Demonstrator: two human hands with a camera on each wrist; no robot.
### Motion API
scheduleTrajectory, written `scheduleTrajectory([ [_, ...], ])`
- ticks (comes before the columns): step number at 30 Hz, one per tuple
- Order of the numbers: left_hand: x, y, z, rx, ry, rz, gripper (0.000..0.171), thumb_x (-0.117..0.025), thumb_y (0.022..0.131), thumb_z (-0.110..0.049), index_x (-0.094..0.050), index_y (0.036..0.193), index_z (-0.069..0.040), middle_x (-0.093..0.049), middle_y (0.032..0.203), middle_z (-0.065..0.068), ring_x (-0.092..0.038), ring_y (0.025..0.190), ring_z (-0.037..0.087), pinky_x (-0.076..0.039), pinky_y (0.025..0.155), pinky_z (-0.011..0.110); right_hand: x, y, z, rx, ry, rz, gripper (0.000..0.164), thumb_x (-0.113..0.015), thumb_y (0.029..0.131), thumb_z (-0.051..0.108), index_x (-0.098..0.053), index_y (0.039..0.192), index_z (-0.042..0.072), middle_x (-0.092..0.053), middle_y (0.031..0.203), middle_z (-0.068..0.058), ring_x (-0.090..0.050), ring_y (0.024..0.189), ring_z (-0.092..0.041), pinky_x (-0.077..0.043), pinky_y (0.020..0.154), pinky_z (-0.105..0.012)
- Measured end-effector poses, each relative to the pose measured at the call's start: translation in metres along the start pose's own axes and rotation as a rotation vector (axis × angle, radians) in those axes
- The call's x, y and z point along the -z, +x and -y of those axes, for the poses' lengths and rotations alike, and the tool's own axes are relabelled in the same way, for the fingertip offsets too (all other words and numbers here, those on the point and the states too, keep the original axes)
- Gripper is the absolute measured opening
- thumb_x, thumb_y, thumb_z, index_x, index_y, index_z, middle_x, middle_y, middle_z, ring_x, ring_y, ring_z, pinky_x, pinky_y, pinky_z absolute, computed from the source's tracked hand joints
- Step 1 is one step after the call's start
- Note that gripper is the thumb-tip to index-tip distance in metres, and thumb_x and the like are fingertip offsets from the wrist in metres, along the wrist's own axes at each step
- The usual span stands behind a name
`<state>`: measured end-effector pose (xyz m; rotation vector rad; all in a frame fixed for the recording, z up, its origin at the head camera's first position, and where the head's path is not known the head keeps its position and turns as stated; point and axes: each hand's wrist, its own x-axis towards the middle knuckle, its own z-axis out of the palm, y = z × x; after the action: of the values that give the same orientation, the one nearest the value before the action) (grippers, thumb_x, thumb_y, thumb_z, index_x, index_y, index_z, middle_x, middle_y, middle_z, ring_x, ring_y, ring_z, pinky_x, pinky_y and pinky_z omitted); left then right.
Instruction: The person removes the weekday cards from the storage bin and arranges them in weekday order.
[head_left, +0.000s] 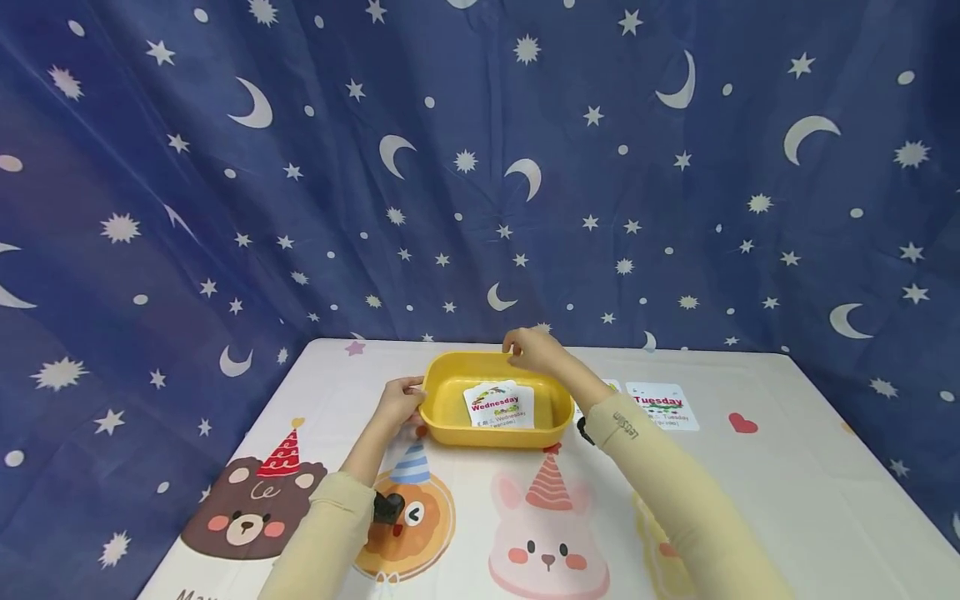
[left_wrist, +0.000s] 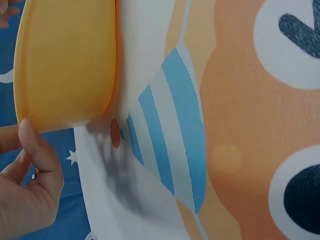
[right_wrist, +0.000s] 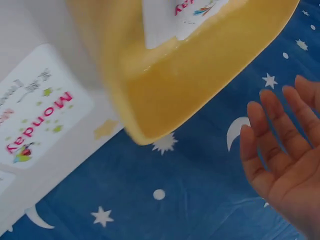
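A yellow plastic basin (head_left: 450,436) with rounded corners is on the table, and at least two white cards overlap inside it. "Wednesday" is readable on the cards (head_left: 495,403). My left hand (head_left: 400,402) pinches the basin's left rim between thumb and fingers; the left wrist view shows the thumb on the wall (left_wrist: 70,60). Over the far rim hovers my right hand (head_left: 534,350). In the right wrist view this hand (right_wrist: 287,155) has its fingers spread loosely, apart from the basin, and holds nothing.
Right of the basin lie a "Tuesday" card (head_left: 663,406) and a "Monday" card (right_wrist: 45,107), the latter mostly behind my right forearm in the head view. The white tablecloth (head_left: 750,483) carries cartoon animal prints. A blue curtain (head_left: 480,208) with moons and stars hangs behind the table.
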<state>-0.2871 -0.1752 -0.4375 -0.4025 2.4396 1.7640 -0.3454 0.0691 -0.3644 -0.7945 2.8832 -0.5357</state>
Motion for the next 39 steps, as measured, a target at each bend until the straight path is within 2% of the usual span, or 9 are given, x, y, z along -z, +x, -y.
scheduleTrajectory([
  [6,0.004,0.000,0.002,0.013,-0.005,-0.005,0.042,-0.052,0.092,-0.002,-0.049,0.134,0.000,-0.051,0.093,0.010,-0.050,0.058,0.009,-0.049,0.046,0.016,-0.006,0.023,0.015,0.060,-0.097,0.137,0.023,-0.066,0.087,0.010,-0.067,0.109,0.007,-0.066,0.100,-0.010,-0.058,0.091,-0.022,-0.053,0.086,-0.035],
  [10,0.004,-0.001,0.002,0.012,0.000,-0.012,0.042,-0.052,0.092,-0.002,-0.050,0.134,0.000,-0.052,0.094,0.011,-0.050,0.058,0.009,-0.049,0.046,0.015,-0.011,0.033,0.022,0.099,-0.143,0.158,0.024,-0.067,0.086,0.010,-0.068,0.110,0.006,-0.067,0.100,-0.009,-0.059,0.090,-0.021,-0.053,0.083,-0.034],
  [14,0.001,-0.001,0.002,0.012,-0.009,-0.006,0.042,-0.052,0.092,-0.002,-0.050,0.133,-0.001,-0.052,0.095,0.011,-0.052,0.064,0.010,-0.049,0.046,0.015,-0.020,0.039,0.023,0.111,-0.165,0.209,0.025,-0.070,0.085,0.017,-0.068,0.108,0.007,-0.067,0.100,-0.007,-0.059,0.091,-0.020,-0.052,0.081,-0.033],
  [17,-0.001,-0.001,0.003,0.017,0.000,-0.013,0.041,-0.053,0.091,-0.003,-0.052,0.132,-0.002,-0.053,0.096,0.010,-0.052,0.062,0.009,-0.047,0.044,0.013,-0.028,0.042,0.022,0.121,-0.168,0.260,0.028,-0.071,0.084,0.021,-0.068,0.108,0.007,-0.067,0.100,-0.006,-0.058,0.090,-0.019,-0.052,0.080,-0.031],
  [20,-0.003,0.000,0.003,0.013,0.011,-0.022,0.041,-0.053,0.091,-0.003,-0.053,0.132,-0.002,-0.054,0.096,0.011,-0.050,0.059,0.008,-0.045,0.043,0.013,-0.035,0.045,0.020,0.130,-0.184,0.271,0.027,-0.072,0.083,0.021,-0.067,0.105,0.006,-0.066,0.100,-0.007,-0.058,0.089,-0.019,-0.052,0.081,-0.032],
  [28,-0.005,0.001,-0.002,0.005,-0.001,-0.015,0.042,-0.053,0.091,-0.002,-0.052,0.132,-0.002,-0.052,0.090,0.008,-0.047,0.050,0.007,-0.049,0.044,0.016,-0.046,0.052,0.012,0.041,-0.407,0.266,0.022,-0.074,0.082,0.021,-0.062,0.095,0.007,-0.060,0.088,-0.002,-0.047,0.079,-0.017,-0.049,0.081,-0.031],
  [32,-0.005,0.000,-0.003,0.019,0.007,-0.015,0.042,-0.054,0.091,-0.002,-0.052,0.132,-0.002,-0.051,0.088,0.007,-0.046,0.049,0.007,-0.048,0.045,0.016,-0.048,0.054,0.010,-0.021,-0.435,0.313,0.026,-0.077,0.078,0.022,-0.060,0.092,0.008,-0.058,0.086,-0.002,-0.046,0.078,-0.017,-0.049,0.082,-0.030],
  [35,-0.004,0.001,-0.003,0.018,0.009,-0.013,0.042,-0.054,0.091,-0.002,-0.052,0.133,-0.002,-0.051,0.089,0.007,-0.046,0.050,0.007,-0.050,0.045,0.017,-0.050,0.057,0.010,-0.053,-0.449,0.342,0.032,-0.080,0.074,0.025,-0.060,0.094,0.009,-0.060,0.090,-0.002,-0.051,0.082,-0.018,-0.050,0.084,-0.030],
  [39,-0.002,0.002,-0.003,0.023,0.011,-0.015,0.041,-0.054,0.091,-0.003,-0.052,0.133,-0.002,-0.051,0.090,0.007,-0.048,0.054,0.006,-0.052,0.047,0.018,-0.057,0.062,0.011,-0.060,-0.549,0.367,0.045,-0.081,0.072,0.031,-0.062,0.107,0.011,-0.066,0.103,-0.003,-0.060,0.093,-0.020,-0.053,0.088,-0.031],
])
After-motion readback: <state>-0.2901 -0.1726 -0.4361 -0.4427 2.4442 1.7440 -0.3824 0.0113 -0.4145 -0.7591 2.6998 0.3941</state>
